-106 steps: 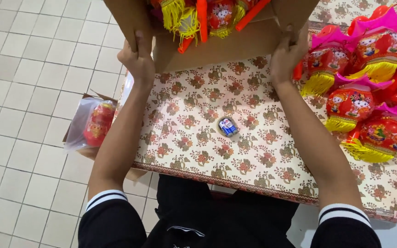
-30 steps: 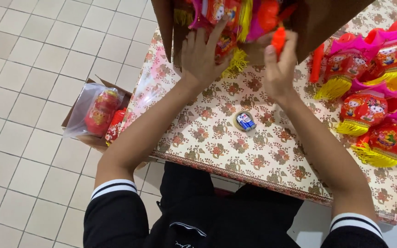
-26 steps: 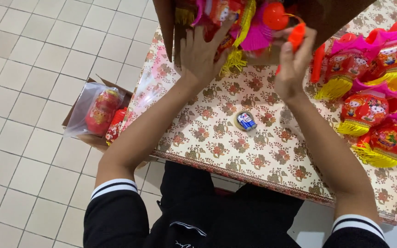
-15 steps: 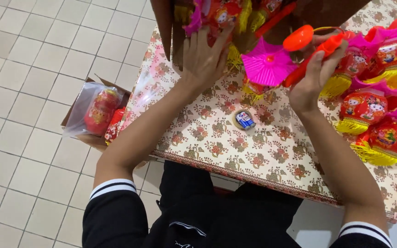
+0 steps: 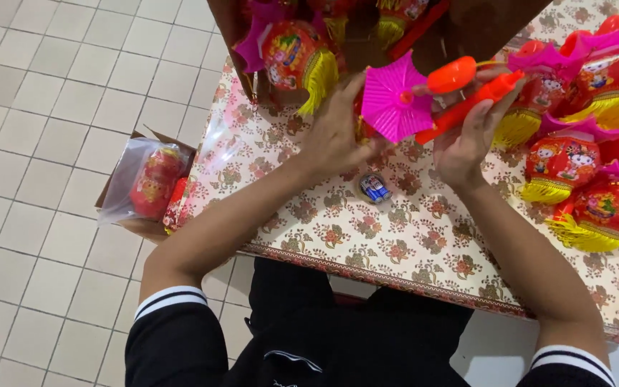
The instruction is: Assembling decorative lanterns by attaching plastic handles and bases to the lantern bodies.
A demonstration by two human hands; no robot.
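A toy lantern with a pink pleated top [image 5: 395, 102] and an orange plastic handle [image 5: 471, 100] is lifted just out of a brown cardboard box [image 5: 481, 29] at the far edge of the table. My right hand [image 5: 471, 140] grips the orange handle. My left hand [image 5: 338, 136] holds the lantern's body under the pink top; that body is mostly hidden. The box holds more red lanterns with yellow fringe [image 5: 295, 54].
The table has a floral cloth [image 5: 395, 236]. A small roll with blue batteries [image 5: 375, 188] lies mid-table. Several red and yellow lanterns [image 5: 582, 172] are piled at the right. A bagged lantern in a low box [image 5: 148, 183] sits on the tiled floor at left.
Both hands went from gripping the box's sides to reaching inside. They have drawn one pink-topped lantern out and toward me, my right hand swinging its orange handle to the right.
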